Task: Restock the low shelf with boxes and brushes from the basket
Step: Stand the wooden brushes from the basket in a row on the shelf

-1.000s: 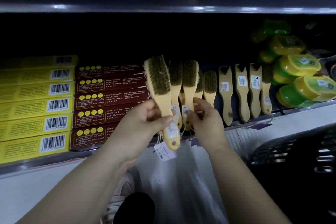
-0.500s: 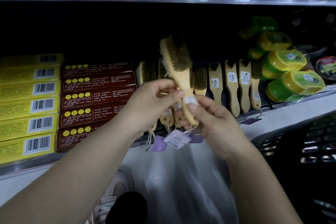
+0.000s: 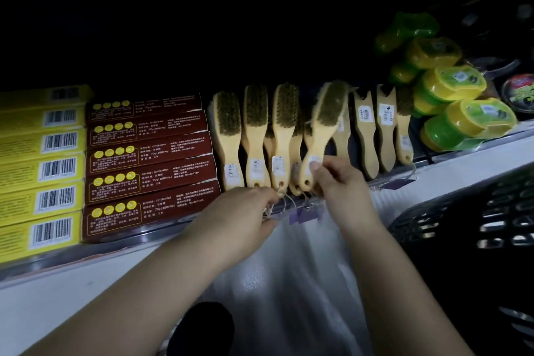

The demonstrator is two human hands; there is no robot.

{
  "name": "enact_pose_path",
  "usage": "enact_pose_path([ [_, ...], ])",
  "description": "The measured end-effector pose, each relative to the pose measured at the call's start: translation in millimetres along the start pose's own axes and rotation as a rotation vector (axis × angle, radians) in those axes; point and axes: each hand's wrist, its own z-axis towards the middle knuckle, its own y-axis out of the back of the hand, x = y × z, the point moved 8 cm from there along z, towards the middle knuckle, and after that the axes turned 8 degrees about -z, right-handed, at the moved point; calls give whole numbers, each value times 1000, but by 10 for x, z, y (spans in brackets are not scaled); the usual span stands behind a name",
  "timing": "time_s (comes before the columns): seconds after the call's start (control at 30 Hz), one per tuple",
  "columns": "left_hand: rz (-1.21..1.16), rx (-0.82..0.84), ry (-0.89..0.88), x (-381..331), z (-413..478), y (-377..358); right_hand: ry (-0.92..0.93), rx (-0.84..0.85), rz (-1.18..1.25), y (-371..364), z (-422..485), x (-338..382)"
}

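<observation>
My right hand (image 3: 336, 182) pinches the tilted brush (image 3: 319, 136) low on its handle, fingers clamped just above the hang hole. It leans across the brush row (image 3: 260, 139), right of the red boxes (image 3: 150, 165). My left hand (image 3: 245, 211) has fingers closed on the tag strings below the row. I'd swing the head upright, slot it into the gap, then tuck the tags clear. The basket (image 3: 462, 225) waits well right of the boxes.
</observation>
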Motion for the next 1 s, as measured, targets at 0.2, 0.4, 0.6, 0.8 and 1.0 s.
enact_pose_path([
  [0.2, -13, 67, -10, -23, 8, -101, 33, -118, -164, -64, 83, -13],
  [0.4, -155, 92, -12, -20, 13, -130, 11, -91, -228, -51, 172, -17],
  [0.6, -316, 4, -59, -156, 72, 62, -25, -9, -390, 17, 158, 163],
  [0.8, -392, -69, -182, -730, 44, 450, 54, 218, -894, 439, -16, 939],
  [1.0, -305, -9, -388, -1728, -104, 645, 179, 239, -810, 1346, -561, 1520],
])
